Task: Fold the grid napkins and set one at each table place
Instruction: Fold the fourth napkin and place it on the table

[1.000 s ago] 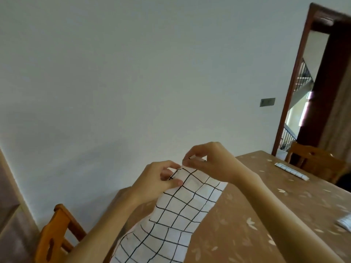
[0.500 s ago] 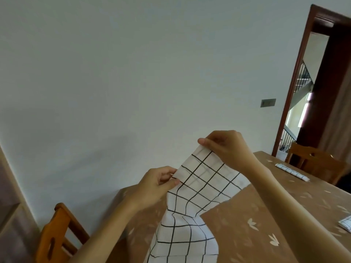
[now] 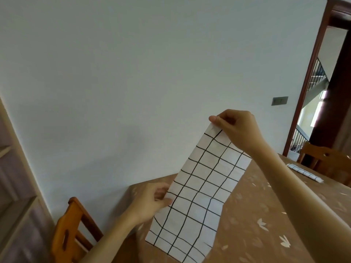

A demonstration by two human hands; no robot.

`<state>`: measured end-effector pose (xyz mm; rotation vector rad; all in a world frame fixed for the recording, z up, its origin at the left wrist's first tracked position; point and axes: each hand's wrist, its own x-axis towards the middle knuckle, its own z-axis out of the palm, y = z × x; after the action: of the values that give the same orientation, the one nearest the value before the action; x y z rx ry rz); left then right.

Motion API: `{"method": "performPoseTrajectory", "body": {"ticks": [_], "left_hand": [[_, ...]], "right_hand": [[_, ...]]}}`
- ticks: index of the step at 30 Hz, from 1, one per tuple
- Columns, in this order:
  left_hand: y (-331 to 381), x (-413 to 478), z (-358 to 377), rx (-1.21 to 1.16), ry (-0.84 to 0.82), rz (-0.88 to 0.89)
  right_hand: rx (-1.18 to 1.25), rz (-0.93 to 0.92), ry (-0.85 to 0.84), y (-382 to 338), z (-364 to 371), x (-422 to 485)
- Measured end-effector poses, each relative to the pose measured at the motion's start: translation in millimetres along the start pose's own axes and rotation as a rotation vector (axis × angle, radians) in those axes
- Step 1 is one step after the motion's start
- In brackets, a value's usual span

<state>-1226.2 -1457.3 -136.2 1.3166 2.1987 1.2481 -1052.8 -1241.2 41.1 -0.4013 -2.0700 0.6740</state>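
- Across the lower right, a table (image 3: 266, 215) under a brown cloth with pale leaf prints; cut off by the bottom and right edges of the view.
- Above its left end, held in the air as a long strip, the grid napkin (image 3: 199, 196): white with black lines, slanting from upper right down to lower left. Lower end close to the bottom edge of the view; cannot tell whether touching the table there.
- At the strip's top corner, the right hand (image 3: 237, 130), raised, forearm reaching in from the lower right. Thumb and curled fingers pinching the corner, fingertips partly hidden behind the cloth.
- At the strip's left edge, about halfway down, the left hand (image 3: 152, 202), lower and nearer the wall. Thumb and fingers pinching that edge; hard to tell how much of them lies behind the cloth.
- Left of the table, an orange wooden chair (image 3: 64, 234), seat out of view.
- At the far place, a second chair (image 3: 326, 160), partly cut off.
- On the table before it, a folded napkin (image 3: 303, 172), narrow, lying flat; folds too small to make out.
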Motion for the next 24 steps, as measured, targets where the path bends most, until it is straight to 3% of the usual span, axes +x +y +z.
{"method": "performPoseTrajectory", "body": {"ticks": [5,10,14,17,19,22,24], "left_hand": [[10,1,-2,0.074,-0.083,-0.019],[84,19,4,-0.258,0.033,0.137],[103,19,8,-0.382,0.194,0.213],[89,14,4,-0.496,0.239,0.163],[77,12,-3,-0.557,0.259,0.122],[68,6,-14,-0.621,0.268,0.105],[64,3,-20,-0.647,0.28,0.096]], "right_hand": [[0.022,-0.042,-0.167,-7,8,-5],[0.051,-0.096,-0.397,-20,29,-16],[0.079,-0.107,-0.299,-20,39,-38],[0.129,0.018,-0.116,-1,27,-52],[0.205,0.212,-0.081,16,23,-62],[0.3,0.482,-0.242,31,31,-86],[0.414,0.502,-0.351,35,43,-100]]}}
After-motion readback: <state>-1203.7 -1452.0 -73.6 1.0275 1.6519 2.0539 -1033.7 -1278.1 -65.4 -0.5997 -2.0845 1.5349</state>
